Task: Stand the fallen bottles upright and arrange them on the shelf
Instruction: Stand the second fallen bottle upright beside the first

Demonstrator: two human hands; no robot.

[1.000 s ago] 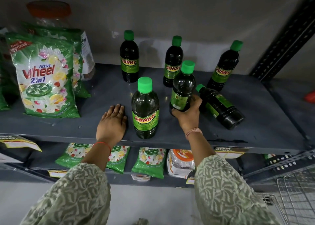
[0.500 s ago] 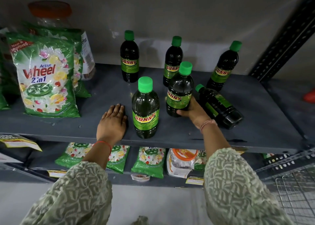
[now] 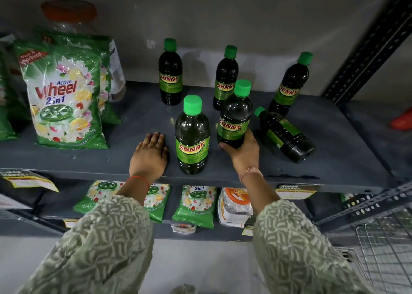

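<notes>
Several dark Sunny bottles with green caps are on the grey shelf (image 3: 334, 151). Three stand at the back: the left bottle (image 3: 170, 77), the middle bottle (image 3: 225, 79) and the right bottle (image 3: 289, 86). A front bottle (image 3: 192, 137) stands near the shelf edge. My right hand (image 3: 243, 153) grips the base of another bottle (image 3: 235, 115), held upright and slightly tilted. To its right one bottle (image 3: 285, 135) lies on its side, cap pointing back-left. My left hand (image 3: 150, 155) rests flat on the shelf, left of the front bottle.
Green Wheel detergent bags (image 3: 64, 97) stand at the shelf's left, with a clear jar (image 3: 71, 19) behind them. More packets (image 3: 196, 204) lie on the lower shelf. A wire basket (image 3: 388, 249) sits at the lower right. A black perforated upright (image 3: 370, 46) bounds the right side.
My right hand has turned the held bottle so its label faces forward and shifted its grip down to the base. My left hand has not moved.
</notes>
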